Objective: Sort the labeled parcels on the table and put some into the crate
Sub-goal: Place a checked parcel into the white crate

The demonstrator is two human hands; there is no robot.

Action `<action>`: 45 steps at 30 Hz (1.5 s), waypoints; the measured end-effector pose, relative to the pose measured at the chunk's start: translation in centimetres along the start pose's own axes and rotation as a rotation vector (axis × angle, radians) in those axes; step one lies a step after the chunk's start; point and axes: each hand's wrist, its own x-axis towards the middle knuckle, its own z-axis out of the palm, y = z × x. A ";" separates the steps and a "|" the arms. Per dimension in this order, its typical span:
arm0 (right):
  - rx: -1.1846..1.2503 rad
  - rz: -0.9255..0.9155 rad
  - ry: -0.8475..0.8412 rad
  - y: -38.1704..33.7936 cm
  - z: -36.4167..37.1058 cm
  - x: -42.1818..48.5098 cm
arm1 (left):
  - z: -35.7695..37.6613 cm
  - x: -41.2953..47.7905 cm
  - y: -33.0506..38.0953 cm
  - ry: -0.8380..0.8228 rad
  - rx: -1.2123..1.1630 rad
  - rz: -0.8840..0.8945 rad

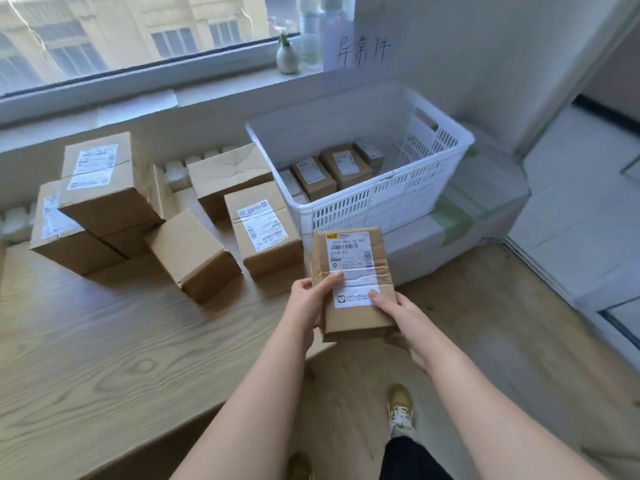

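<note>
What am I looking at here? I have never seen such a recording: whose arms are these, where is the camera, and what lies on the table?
There is no machine: these are a person's bare hands, filmed by one head-worn camera looking forward and down. The left hand and right hand together grip a flat brown cardboard parcel with a white label. On the light wooden table stand several brown cardboard boxes, some stacked. Right of it, a white slotted plastic crate holds a few small labelled boxes.
</note>
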 end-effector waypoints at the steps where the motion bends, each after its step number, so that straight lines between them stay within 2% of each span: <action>1: 0.018 0.003 0.001 -0.7 -1.4 0.9 | 1.4 0.9 0.6 0.002 0.012 -0.004; 8: 0.073 0.005 0.028 -5.6 -11.1 7.2 | 11.5 6.7 4.1 -0.014 0.100 -0.008; 16: 0.087 -0.033 0.067 -12.1 -22.2 13.8 | 23.8 10.8 7.3 -0.076 0.055 -0.005; 21: 0.076 -0.056 0.053 -16.5 -24.1 17.5 | 27.1 13.9 10.7 -0.066 0.051 0.037; 26: 0.001 -0.140 0.024 -23.2 -23.1 22.8 | 27.7 19.1 17.2 0.025 0.013 0.145; 30: -0.006 -0.215 0.046 -27.7 -21.9 26.9 | 27.4 23.5 21.8 0.016 0.006 0.189; 36: -0.087 -0.218 0.062 -31.4 -19.9 33.2 | 26.0 28.9 26.7 0.012 0.047 0.114; 45: -0.363 -0.023 -0.140 -30.7 -14.3 43.6 | 20.0 36.1 25.7 0.241 0.131 -0.061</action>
